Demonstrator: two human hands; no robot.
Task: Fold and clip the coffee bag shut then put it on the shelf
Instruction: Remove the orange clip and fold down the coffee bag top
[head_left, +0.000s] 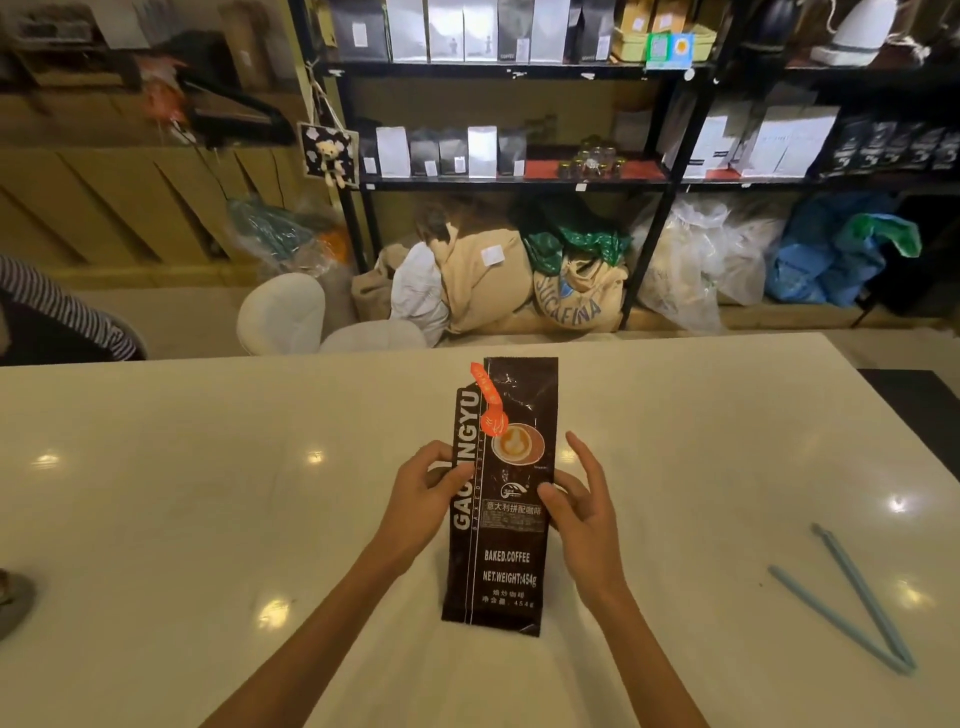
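Both hands hold the coffee bag (501, 499) upright on the table (208, 519): left hand (426, 499) pinching its left edge, right hand (582, 512) thumbing the front (fingers loose). Open clip (852, 603) lies well right.

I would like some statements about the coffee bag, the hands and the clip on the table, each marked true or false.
1. Both hands hold the coffee bag at its sides. True: left hand and right hand grip it around mid-height.
2. The blue clip is fastened on the bag. False: it lies open on the white table, to the right of the bag and apart from it.
3. The top of the bag is folded down. False: it stands straight, unfolded.
4. Black shelves with bags stand beyond the table. True.
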